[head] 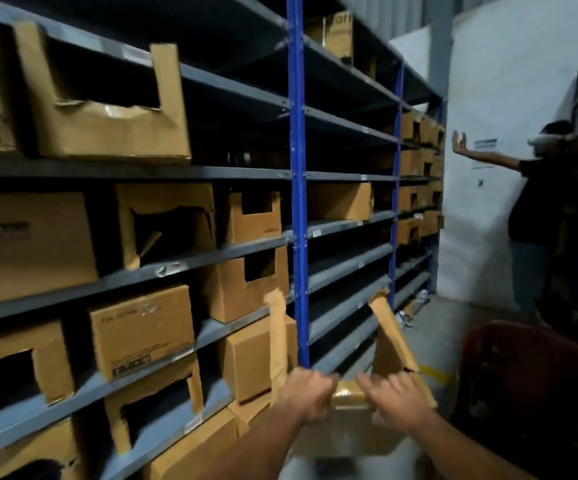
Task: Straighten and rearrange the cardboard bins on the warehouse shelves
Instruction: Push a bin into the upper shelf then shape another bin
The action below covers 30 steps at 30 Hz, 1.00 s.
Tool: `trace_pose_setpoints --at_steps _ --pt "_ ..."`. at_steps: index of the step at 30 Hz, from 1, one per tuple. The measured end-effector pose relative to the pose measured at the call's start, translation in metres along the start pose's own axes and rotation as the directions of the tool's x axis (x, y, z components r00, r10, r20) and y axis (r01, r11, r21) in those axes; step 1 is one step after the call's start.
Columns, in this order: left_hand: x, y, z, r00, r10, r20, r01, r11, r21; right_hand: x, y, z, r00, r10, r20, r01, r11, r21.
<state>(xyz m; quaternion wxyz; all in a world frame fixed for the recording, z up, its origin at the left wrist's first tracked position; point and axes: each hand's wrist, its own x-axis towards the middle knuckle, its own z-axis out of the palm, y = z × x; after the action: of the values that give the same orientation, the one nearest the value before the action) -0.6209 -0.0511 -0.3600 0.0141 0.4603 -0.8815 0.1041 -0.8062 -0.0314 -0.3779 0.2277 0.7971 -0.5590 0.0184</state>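
Cardboard stock, far left: torn brown cardboard bins with cut-out fronts (107,109) sat unevenly along the grey steel shelves (232,173), some skewed, some with ragged openings.
Sealed carton: a closed brown cardboard box with a printed label (142,329) stood on a lower shelf, left of the hands.
Nearest neighbour: a plain brown carton on the low shelf (246,362) sat just left of the held bin, touching or almost touching its left flap.
Upright: a blue steel shelf post (297,168) rose directly beyond the held bin, dividing the filled left bay from the mostly bare right bay.
Left hand (306,396): fingers curled over the near rim of the bin, gripping its left corner.
Held bin: an open-topped brown cardboard bin with two tall side flaps (389,344) hung in front of the low shelves, its long axis running away from the person toward the shelving.
Right hand (396,400): blurred; it lay on the near rim at the right, fingers bent over the edge, apparently gripping.
Key relation: the bin lay straight ahead of both hands, equally near each, facing the post; a push to either bay would probably need a sideways shift first.
Obstacles, right: a dark red chair back (523,386) stood close by, and another person (537,209) stood far off by the white wall.
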Motion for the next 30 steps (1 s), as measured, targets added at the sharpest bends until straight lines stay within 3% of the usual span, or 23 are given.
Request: trace_pose_setpoints --at_steps 3,6,8,14,20,22,27,30 --pt "0.016 -0.017 -0.057 0.985 0.032 -0.170 -0.012 0.993 0.119 0.028 0.025 -0.059 0.982 0.011 -0.187 -0.032 0.993 -0.110" --pt "0.029 -0.036 -0.119 0.949 0.036 -0.314 0.039 0.973 0.229 0.057 0.047 -0.112 0.987 0.056 -0.152 -0.083 0.981 -0.177" --pt "0.033 -0.048 -0.159 0.919 0.038 -0.393 0.078 0.958 0.276 0.076 0.061 -0.152 0.972 0.063 -0.225 -0.115 0.967 -0.226" --pt "0.025 -0.077 -0.270 0.813 0.028 -0.582 0.229 0.903 0.363 0.115 0.085 -0.248 0.815 -0.023 -0.579 -0.189 0.934 -0.303" --pt "0.012 -0.109 -0.332 0.736 0.067 -0.673 0.334 0.830 0.447 0.154 0.078 -0.301 0.613 -0.042 -0.789 -0.244 0.940 -0.239" --pt "0.013 -0.122 -0.338 0.724 0.074 -0.685 0.334 0.832 0.443 0.169 0.075 -0.305 0.575 -0.041 -0.817 -0.216 0.956 -0.200" --pt "0.027 -0.155 -0.325 0.745 0.016 -0.667 0.364 0.828 0.427 0.217 0.067 -0.284 0.547 -0.076 -0.834 -0.190 0.958 -0.212" --pt "0.048 -0.165 -0.306 0.786 -0.017 -0.618 0.348 0.839 0.419 0.246 0.077 -0.261 0.469 -0.160 -0.869 -0.138 0.958 -0.250"
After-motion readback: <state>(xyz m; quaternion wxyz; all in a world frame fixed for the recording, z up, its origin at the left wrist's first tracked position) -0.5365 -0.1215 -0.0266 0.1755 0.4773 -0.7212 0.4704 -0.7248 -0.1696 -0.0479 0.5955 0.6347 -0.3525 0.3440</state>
